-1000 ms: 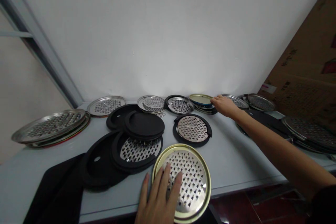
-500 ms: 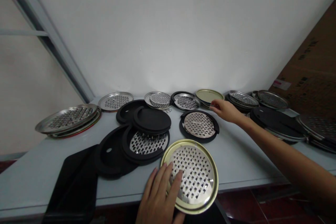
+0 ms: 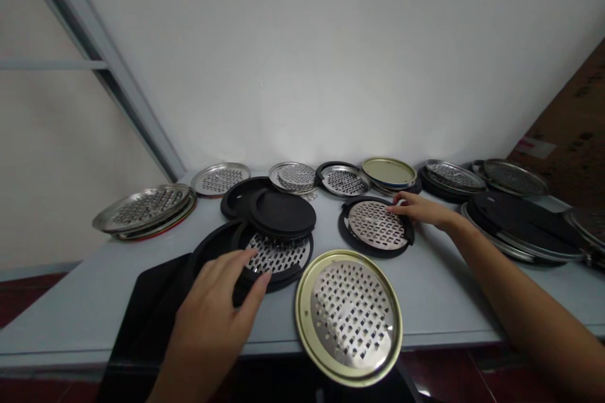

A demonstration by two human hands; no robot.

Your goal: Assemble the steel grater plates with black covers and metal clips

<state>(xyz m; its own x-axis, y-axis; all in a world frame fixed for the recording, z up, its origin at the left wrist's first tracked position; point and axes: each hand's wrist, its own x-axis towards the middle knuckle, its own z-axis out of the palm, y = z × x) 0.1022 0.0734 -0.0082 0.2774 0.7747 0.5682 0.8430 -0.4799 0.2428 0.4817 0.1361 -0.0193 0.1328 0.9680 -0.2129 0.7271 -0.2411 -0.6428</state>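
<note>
A gold-rimmed round tray holds a perforated silver grater disc and juts over the table's front edge. To its left my left hand hovers with fingers apart, holding nothing, in front of a black ring with a grater disc. My right hand has its thumb and fingers pinched at the right edge of another grater disc lying in a black round holder. Whether the fingertips grip that disc is unclear.
Stacked black discs sit left of centre. Along the wall stand a gold lid and several silver graters. More stacks are at the right, near a cardboard box. A black flat object lies front left.
My left hand has let go of the gold-rimmed tray and moved left. From beside the gold lid, my right hand has come nearer, to the grater disc in the black holder. The view has shifted slightly.
</note>
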